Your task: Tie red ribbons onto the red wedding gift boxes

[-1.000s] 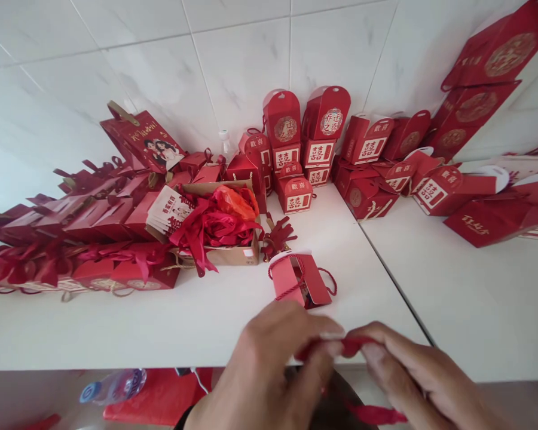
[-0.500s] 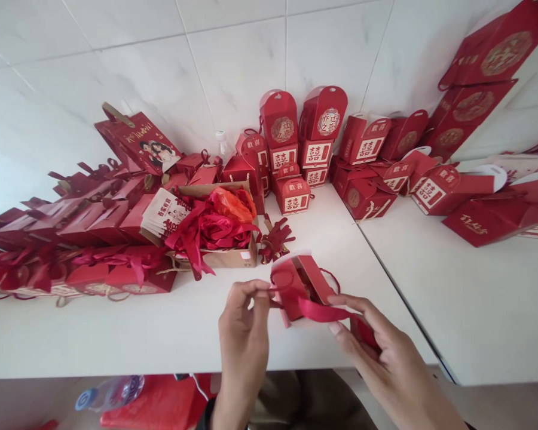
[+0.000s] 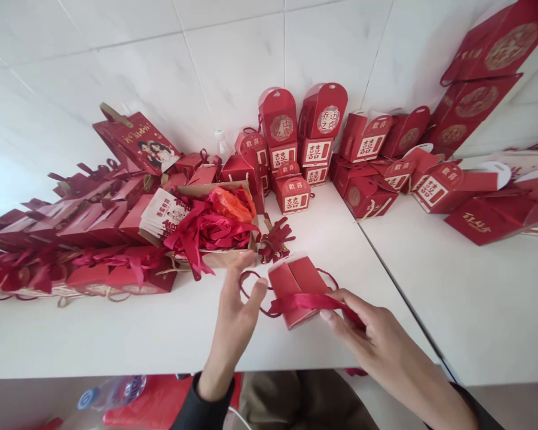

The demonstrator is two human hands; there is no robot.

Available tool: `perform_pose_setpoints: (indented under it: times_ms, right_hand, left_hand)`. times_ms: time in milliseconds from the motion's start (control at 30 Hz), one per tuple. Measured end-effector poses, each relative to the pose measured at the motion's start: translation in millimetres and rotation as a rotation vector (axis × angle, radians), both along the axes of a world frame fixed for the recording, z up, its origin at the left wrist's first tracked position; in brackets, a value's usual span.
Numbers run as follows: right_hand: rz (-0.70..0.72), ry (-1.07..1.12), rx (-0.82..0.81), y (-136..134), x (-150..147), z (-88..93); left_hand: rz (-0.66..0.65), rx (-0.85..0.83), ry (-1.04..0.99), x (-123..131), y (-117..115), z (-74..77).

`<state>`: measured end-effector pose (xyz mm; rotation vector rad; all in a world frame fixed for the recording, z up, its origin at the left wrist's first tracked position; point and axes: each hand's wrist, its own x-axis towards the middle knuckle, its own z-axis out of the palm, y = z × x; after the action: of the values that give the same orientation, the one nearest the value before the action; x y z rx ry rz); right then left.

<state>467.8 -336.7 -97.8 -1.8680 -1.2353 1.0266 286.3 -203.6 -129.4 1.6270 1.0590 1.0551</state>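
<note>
A small red gift box (image 3: 296, 278) sits on the white table in front of me, its top flaps folded inward. A dark red cord (image 3: 269, 314) loops out from its left side, and another loop shows on its right. My left hand (image 3: 238, 304) is beside the left loop, thumb and fingers apart, with the loop passing by the thumb; whether it rests on the thumb I cannot tell. My right hand (image 3: 372, 334) pinches a crimson ribbon (image 3: 302, 301) between thumb and fingers at the box's right. The ribbon stretches across the box top toward the left loop.
Left of the box stands a carton (image 3: 217, 260) of crimson ribbons, with small dark red tags (image 3: 275, 239) beside it. Rows of red boxes (image 3: 89, 224) fill the left side. More red boxes (image 3: 316, 128) stand along the wall. A plastic bottle (image 3: 112, 392) lies below the table edge.
The box's top flaps have come together over the gap. My left hand has opened from its pinch on the cord and moved left. The ribbon now lies farther left across the box.
</note>
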Motion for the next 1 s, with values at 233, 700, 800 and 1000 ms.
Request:
perform_pose_setpoints:
  times_ms: [233,700,800,1000]
  right_hand:
    - [-0.18,0.185,0.015,-1.4,2.5,-3.5]
    - [-0.161,0.352,-0.015,6.5,0.7,-9.1]
    - [-0.219,0.309,0.019,-2.6,0.5,-1.6]
    - [-0.253,0.202,0.028,-29.0,-7.0,23.7]
  left_hand:
    - [-0.186,-0.067,0.285,7.5,-15.4,6.1]
    - [-0.21,0.233,0.478,-2.5,-54.9,14.8]
    - [-0.078,0.357,0.428,-2.0,-67.1,28.8]
    - [-0.217,0.457,0.319,19.1,-94.2,38.7]
